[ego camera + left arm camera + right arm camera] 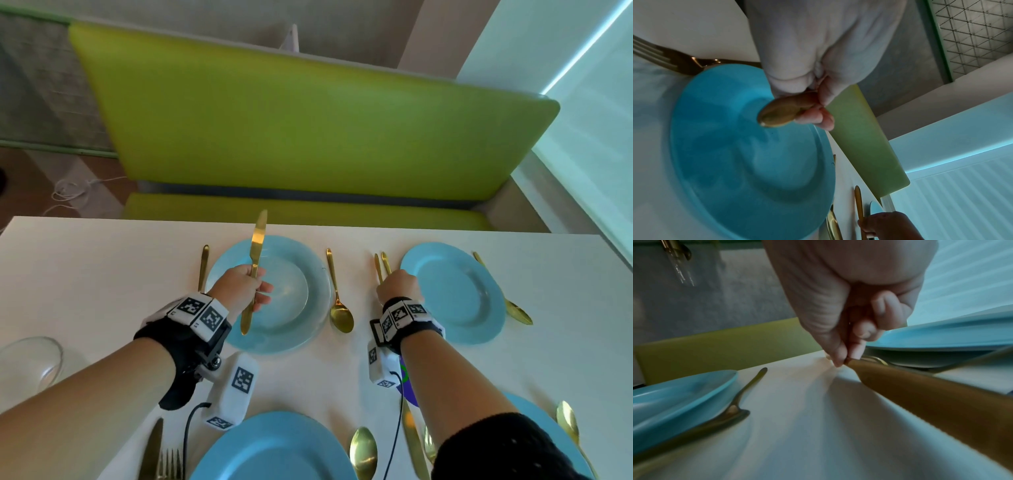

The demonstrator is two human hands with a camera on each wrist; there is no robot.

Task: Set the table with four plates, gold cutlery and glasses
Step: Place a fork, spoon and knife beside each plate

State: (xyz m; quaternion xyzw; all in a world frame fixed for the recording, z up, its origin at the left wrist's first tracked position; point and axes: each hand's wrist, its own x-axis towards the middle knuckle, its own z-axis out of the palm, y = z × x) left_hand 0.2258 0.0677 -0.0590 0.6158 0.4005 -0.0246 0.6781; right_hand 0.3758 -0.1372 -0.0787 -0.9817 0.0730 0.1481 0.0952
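While the left hand (239, 291) holds a gold knife (254, 270) upright over the far-left plate (294, 329), fingers curled round the mid-handle, the right hand (399, 286) pinches a second gold knife (931, 395) that lies on the tabletop (102, 274) between the two far plates, beside a fork (377, 269) and just left of the far-right plate (455, 294). Neither hand is free. Handling, as a judgement: the cutlery looks like polished metal, so stiff, fairly light and slick; a pinch at the handle end lets it pivot, so take it mid-handle near the balance point, as the left hand does. Flat pieces lying on the tabletop give little to get under: tip one edge up or slide before lifting. Plates look like glazed ceramic, heavier and chippable; grip by the rim and set down flat. A spoon (339, 301) lies right of the far-left plate, another piece (203, 267) to its left. One glass (30, 363) sits at the left edge; fragile and smooth, so hold it low on the body. More cutlery and two plates sit along the near edge.
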